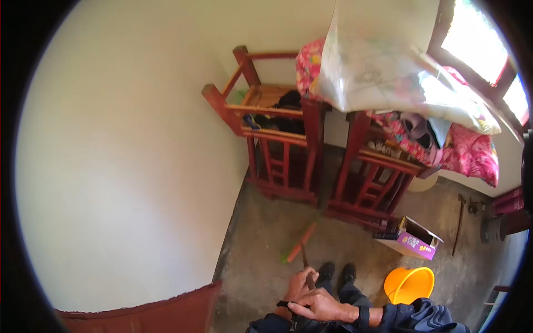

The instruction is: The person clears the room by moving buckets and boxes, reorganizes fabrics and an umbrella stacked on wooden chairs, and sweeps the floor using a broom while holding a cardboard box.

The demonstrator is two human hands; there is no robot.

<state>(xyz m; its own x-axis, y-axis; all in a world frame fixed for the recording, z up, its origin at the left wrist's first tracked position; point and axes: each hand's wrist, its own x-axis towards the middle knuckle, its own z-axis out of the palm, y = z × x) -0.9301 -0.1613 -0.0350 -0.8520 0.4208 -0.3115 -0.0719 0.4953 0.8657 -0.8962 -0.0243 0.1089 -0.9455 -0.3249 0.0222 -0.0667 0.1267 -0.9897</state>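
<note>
A broom [301, 244] with an orange head and green at its edges reaches down to the concrete floor, its head slightly blurred. My left hand [300, 282] is closed round its brown handle. Nearer to my body, my right hand [319, 304] is closed at the upper part of the handle, close to my left wrist; some of its fingers are hidden. Dark bands circle both wrists. Beyond my dark shoes [348, 272] the broom head lies on bare floor, left of my feet.
Two red wooden frames [286, 166] stand ahead, loaded with floral bedding [471, 152] and clear plastic sheeting [369, 75]. A purple box [413, 244] and a yellow bucket [410, 284] sit to the right. A pale wall [127, 166] borders the left; a red panel [144, 313] is lower left.
</note>
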